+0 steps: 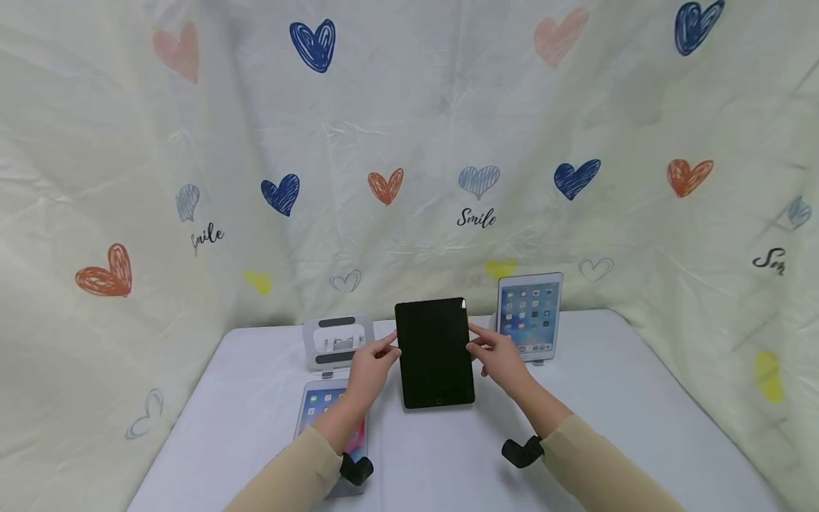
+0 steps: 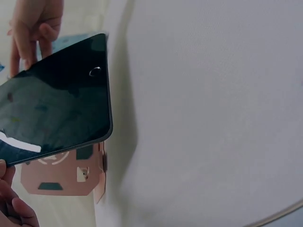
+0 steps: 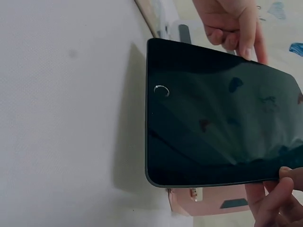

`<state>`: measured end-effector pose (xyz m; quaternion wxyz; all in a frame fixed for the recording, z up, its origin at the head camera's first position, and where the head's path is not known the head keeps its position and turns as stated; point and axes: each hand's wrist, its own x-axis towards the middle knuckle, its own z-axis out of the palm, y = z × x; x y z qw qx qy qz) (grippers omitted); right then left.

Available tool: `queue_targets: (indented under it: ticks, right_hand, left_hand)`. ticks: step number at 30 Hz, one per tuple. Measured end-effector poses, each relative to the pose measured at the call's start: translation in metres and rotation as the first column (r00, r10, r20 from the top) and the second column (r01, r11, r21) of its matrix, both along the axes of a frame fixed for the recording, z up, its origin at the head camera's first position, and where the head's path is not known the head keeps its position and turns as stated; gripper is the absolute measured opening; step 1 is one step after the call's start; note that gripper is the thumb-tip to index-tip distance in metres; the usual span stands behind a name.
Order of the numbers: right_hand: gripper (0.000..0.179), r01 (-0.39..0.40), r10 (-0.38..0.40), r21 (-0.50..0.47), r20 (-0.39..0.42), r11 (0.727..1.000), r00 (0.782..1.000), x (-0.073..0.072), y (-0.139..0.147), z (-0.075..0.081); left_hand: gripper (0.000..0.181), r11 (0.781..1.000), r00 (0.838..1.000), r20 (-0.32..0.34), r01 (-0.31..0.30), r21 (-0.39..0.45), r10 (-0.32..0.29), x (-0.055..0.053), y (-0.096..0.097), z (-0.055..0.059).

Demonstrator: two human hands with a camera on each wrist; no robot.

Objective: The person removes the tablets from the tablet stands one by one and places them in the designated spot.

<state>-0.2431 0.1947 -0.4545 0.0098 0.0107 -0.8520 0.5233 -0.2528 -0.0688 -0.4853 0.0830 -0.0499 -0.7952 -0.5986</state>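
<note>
A black tablet (image 1: 436, 355) with a dark screen and a round home button faces me, tilted, between both hands. Along its left edge my left hand (image 1: 372, 370) pinches it with thumb and fingers. The right hand (image 1: 502, 360) pinches the opposite edge; its fingers also show in the right wrist view, at the lower right. A shadow lies on the table beside the tablet's lower end in both wrist views. Behind it stands a pink stand (image 2: 64, 177) with dark pads, partly covered by the tablet and hidden in the head view.
A grey stand (image 1: 319, 348) with dark pads is at the back left. In front of it, a white tablet (image 1: 311, 405) lies partly under my left forearm. At the back right, another white tablet (image 1: 530, 316) stands upright on a support. A heart-printed curtain (image 1: 409, 142) hangs behind the white table (image 1: 640, 412).
</note>
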Motion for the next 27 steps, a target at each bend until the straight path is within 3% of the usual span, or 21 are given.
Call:
queue_targets:
  ticks: [4, 11, 15, 27]
  right_hand:
    - [0.049, -0.007, 0.008, -0.02, 0.035, 1.0, 0.999, 0.005, 0.005, 0.0]
    - [0.05, -0.035, 0.042, -0.063, 0.115, 0.997, 0.992, 0.013, 0.013, -0.01]
    - [0.051, -0.054, 0.067, -0.086, 0.153, 0.995, 0.986, 0.015, 0.017, -0.014]
    - [0.049, -0.073, 0.095, -0.098, 0.242, 0.993, 0.965, 0.024, 0.019, -0.026]
  left_hand:
    - [0.036, 1.0, 1.0, 0.019, 0.014, 0.003, -0.014, 0.004, 0.003, -0.001]
    - [0.036, 0.999, 0.99, 0.134, 0.039, 0.034, -0.043, 0.012, 0.005, -0.012]
    - [0.037, 0.998, 0.985, 0.158, 0.059, 0.027, -0.063, 0.017, 0.005, -0.017]
    - [0.039, 0.993, 0.956, 0.273, 0.101, 0.053, -0.112, 0.033, 0.0, -0.029]
